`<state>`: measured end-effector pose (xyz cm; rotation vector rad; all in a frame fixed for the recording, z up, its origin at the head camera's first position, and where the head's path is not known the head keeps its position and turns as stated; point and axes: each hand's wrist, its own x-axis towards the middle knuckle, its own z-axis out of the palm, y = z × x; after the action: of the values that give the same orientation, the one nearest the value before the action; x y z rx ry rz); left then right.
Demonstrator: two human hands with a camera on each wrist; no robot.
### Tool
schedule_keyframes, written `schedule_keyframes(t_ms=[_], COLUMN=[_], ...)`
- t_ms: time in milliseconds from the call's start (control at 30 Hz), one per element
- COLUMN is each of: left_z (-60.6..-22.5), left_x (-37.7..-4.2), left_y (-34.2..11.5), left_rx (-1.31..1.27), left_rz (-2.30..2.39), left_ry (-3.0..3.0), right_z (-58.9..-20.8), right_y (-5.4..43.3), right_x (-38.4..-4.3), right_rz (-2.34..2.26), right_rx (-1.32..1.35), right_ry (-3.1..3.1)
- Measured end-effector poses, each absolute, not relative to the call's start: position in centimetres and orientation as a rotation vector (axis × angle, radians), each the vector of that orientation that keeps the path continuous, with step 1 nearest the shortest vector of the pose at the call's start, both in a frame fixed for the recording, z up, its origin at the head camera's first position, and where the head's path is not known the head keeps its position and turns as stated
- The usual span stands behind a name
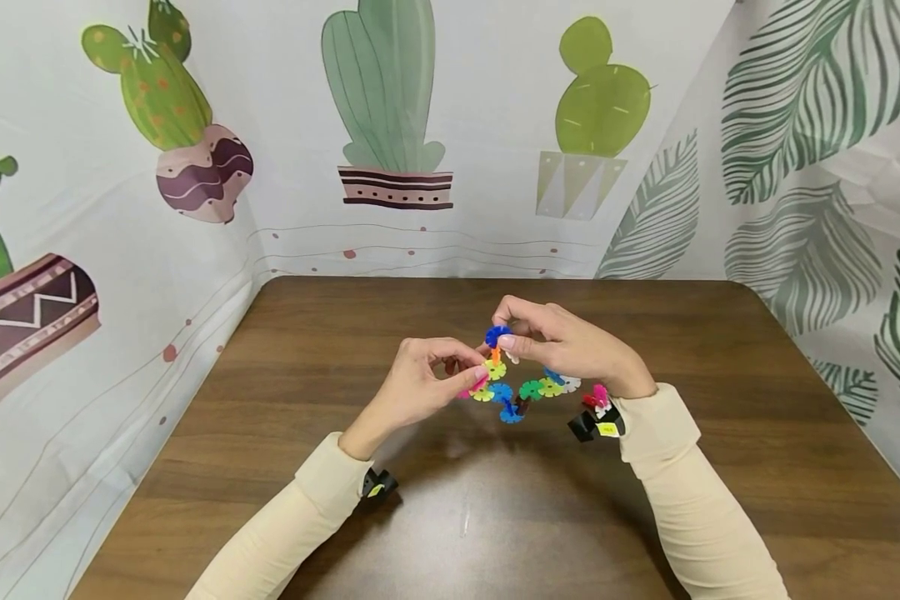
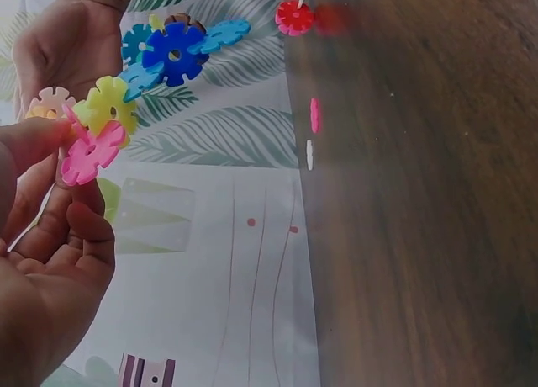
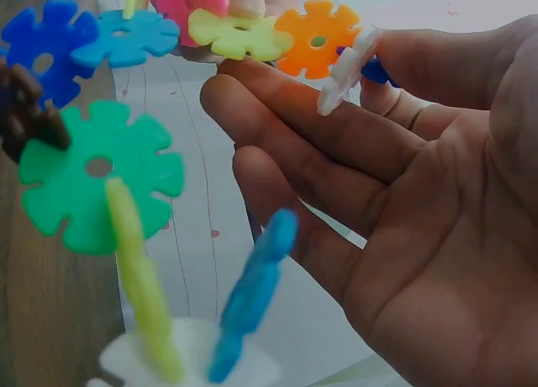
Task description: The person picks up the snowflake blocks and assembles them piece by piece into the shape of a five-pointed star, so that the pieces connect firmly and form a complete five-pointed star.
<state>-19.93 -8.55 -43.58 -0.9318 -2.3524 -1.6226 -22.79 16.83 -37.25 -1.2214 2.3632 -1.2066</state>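
Note:
A chain of notched plastic flower discs is held above the table between both hands. My left hand (image 1: 420, 379) pinches the chain at a pink disc (image 2: 92, 154) beside a yellow disc (image 2: 108, 105). My right hand (image 1: 570, 337) pinches a dark blue disc (image 1: 498, 336) between thumb and index finger. Next to that, a clear white disc (image 3: 349, 71) joins an orange disc (image 3: 318, 40), seen in the right wrist view. Its other right-hand fingers extend below the chain. A green disc (image 3: 139, 172) hangs on the chain's other stretch, towards a white disc (image 3: 197, 353).
Loose pieces lie on the brown wooden table (image 1: 457, 500): a red disc (image 2: 294, 18), a pink one (image 2: 315, 115) and a white one (image 2: 310, 154) in the left wrist view. Behind the table stands a cloth backdrop (image 1: 495, 242) with cactus and leaf prints.

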Motion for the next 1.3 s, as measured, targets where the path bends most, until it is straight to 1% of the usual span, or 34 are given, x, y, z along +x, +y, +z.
schedule_keyframes(t_ms=[500,1000,1300], left_z=[-44.3,-45.3,-45.4], left_x=[-19.9,-19.4,-19.2], left_y=[-8.0,-7.3,-6.9], left_rx=[-0.975,-1.0,-0.994], left_rz=[-1.483,-1.538,-1.613], left_ry=[-2.306,-2.193,-2.103], right_z=[-37.3,-37.1,-37.0], right_y=[17.0,17.4,17.7], right_x=[-22.8,-22.8,-22.8], right_rz=[-1.13,-1.137,-1.228], right_rx=[-1.19,-1.185,-1.149], right_ry=[2.391,2.324,2.266])
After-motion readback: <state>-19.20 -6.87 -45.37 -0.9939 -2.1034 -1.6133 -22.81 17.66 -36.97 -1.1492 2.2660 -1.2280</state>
